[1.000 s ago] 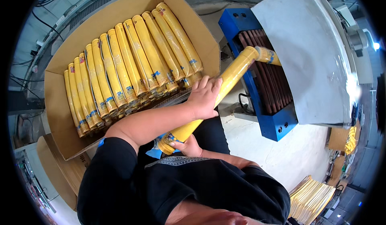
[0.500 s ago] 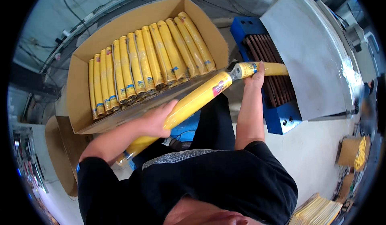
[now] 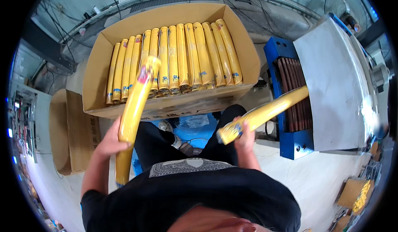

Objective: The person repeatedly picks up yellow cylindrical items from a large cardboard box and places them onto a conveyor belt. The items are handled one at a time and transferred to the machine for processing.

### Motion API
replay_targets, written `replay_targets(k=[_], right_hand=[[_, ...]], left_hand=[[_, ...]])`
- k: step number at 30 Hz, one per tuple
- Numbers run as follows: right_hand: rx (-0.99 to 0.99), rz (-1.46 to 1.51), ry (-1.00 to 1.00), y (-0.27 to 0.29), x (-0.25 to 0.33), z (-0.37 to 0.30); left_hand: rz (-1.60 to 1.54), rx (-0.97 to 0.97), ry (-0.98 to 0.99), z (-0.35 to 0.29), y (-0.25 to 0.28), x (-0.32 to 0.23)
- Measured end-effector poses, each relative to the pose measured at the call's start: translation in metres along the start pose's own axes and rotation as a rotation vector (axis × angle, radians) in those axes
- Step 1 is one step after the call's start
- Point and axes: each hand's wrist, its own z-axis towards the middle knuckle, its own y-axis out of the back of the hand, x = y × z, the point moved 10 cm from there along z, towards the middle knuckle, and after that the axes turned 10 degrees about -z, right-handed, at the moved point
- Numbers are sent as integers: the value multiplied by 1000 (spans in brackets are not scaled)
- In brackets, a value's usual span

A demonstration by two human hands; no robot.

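Observation:
My left hand (image 3: pixel 110 140) is closed round the middle of a yellow plastic-wrapped tube (image 3: pixel 135 103). That tube stands tilted, its blurred upper end with a pink print in front of the cardboard box (image 3: pixel 236 94). My right hand (image 3: pixel 245 140) grips a second yellow wrapped tube (image 3: pixel 271 111) near its lower left end. The far end of this one lies over the brown rollers (image 3: pixel 292 72) of a blue-framed machine (image 3: pixel 295 148) and reaches the edge of its grey cover (image 3: pixel 336 78). Inside the box, a row of similar yellow tubes (image 3: pixel 173 59) stands side by side, more showing beneath.
Beside the box on the left is an open brown carton (image 3: pixel 76 128). Blue plastic sheeting (image 3: pixel 192 126) lies on the floor between my legs. A smaller carton with yellow things (image 3: pixel 360 194) sits at the lower right. Cables and a fan (image 3: pixel 342 8) are at the back.
The two tubes, end to end before, are now apart. My left hand has swung its tube up to a steep tilt; my right hand has lowered its tube's near end. The view has shifted.

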Motion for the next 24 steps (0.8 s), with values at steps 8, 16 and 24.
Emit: replay_targets(k=[8,16,24], right_hand=[[271,89,-304,-59,-42,-73],[424,71,-300,-98,-49,-81],[506,-75,-370,-77,-74,-88]], left_hand=[[-198,7,-73,118,-34,3],[-47,82,-65,205,-134,-64],[148,-63,-58,426,-142,-122]])
